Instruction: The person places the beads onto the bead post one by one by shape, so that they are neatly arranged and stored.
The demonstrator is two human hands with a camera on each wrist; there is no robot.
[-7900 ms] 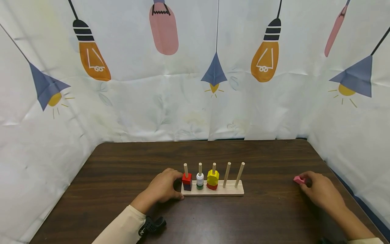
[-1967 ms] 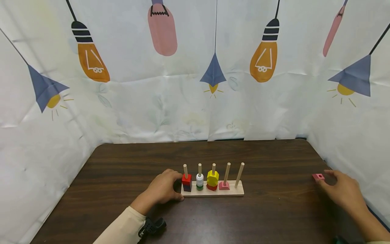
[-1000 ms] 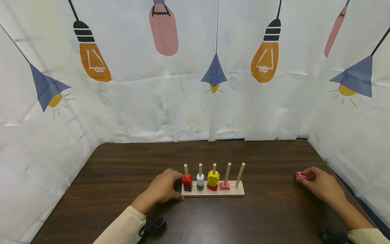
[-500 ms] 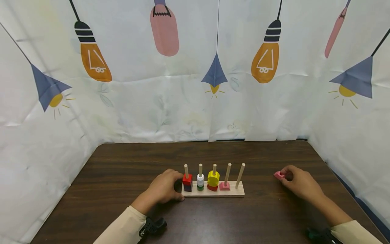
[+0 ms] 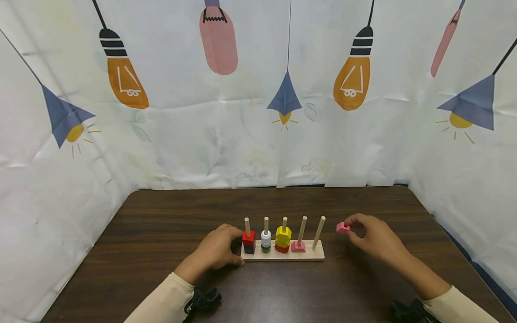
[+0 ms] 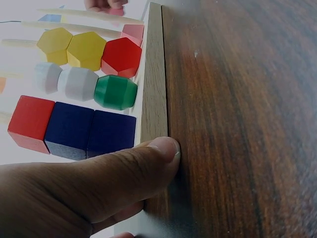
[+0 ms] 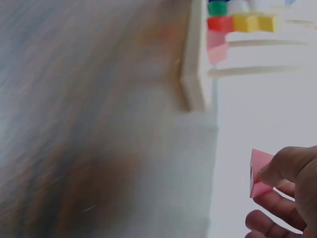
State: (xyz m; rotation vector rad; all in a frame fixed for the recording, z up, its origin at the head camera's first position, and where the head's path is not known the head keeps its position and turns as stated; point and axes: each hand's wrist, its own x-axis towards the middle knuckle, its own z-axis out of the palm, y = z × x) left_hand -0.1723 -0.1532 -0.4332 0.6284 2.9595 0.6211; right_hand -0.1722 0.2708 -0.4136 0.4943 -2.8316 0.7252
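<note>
A pale wooden peg board (image 5: 282, 256) sits mid-table, its left end gripped by my left hand (image 5: 218, 248), with the thumb (image 6: 143, 163) along the front edge. On the leftmost peg a red cube (image 6: 32, 123) tops two dark blue cubes (image 6: 69, 124). White beads (image 6: 78, 83) sit above a green bead (image 6: 115, 92), then yellow hexagonal blocks (image 6: 85, 51) above a red one (image 6: 121, 57). The fourth peg bears a pink block (image 5: 298, 246); the rightmost peg (image 5: 318, 233) is bare. Right of the board, my right hand (image 5: 375, 235) pinches another pink block (image 5: 343, 228), raised above the table.
The dark brown wood-grain table (image 5: 169, 211) extends around the board. Behind and beside it hangs a white curtain (image 5: 181, 143) printed with lamps and bulbs. Each wrist wears a black camera strap (image 5: 202, 299).
One pink block went onto the fourth peg after the oldest frame. Since then my right hand has picked up another at the right side and carried it left towards the board. The left hand stays put.
</note>
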